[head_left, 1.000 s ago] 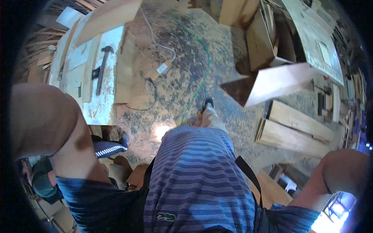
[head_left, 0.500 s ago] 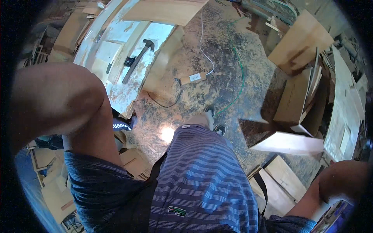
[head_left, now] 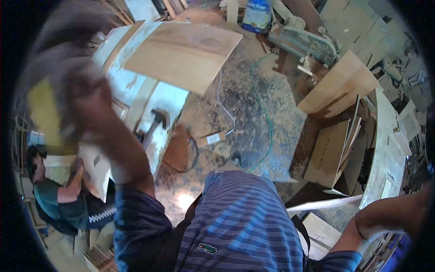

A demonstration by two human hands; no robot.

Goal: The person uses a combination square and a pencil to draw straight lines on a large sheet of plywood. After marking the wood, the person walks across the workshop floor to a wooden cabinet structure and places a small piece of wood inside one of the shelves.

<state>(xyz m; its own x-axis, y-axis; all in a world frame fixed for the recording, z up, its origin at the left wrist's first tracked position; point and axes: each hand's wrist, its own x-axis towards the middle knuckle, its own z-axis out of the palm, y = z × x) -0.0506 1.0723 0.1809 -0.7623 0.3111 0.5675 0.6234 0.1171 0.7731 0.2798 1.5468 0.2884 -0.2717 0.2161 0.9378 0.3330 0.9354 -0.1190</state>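
My left hand (head_left: 77, 86) is raised high at the upper left and is heavily blurred by motion. A blurred yellow thing (head_left: 43, 113) sits right beside it, and I cannot tell whether the hand holds it. My left forearm runs down to the striped blue sleeve (head_left: 136, 213). My right forearm (head_left: 389, 217) stretches to the right rim, where the hand is cut off from view. Below me are my striped blue shirt (head_left: 244, 226) and one shoe (head_left: 235, 158) on the sawdust floor.
A hammer (head_left: 154, 124) lies on a pale workbench (head_left: 167, 102) under a large plywood panel (head_left: 181, 50). White and green cables (head_left: 267, 118) and a socket block (head_left: 213, 138) lie on the floor. Boards (head_left: 335, 86) lean at right. Another person (head_left: 59, 199) sits at lower left.
My left arm has swung upward, and the hand now shows blurred at the upper left. The view has turned, so the workbench and plywood panel sit closer to the middle. My right forearm has moved toward the right rim.
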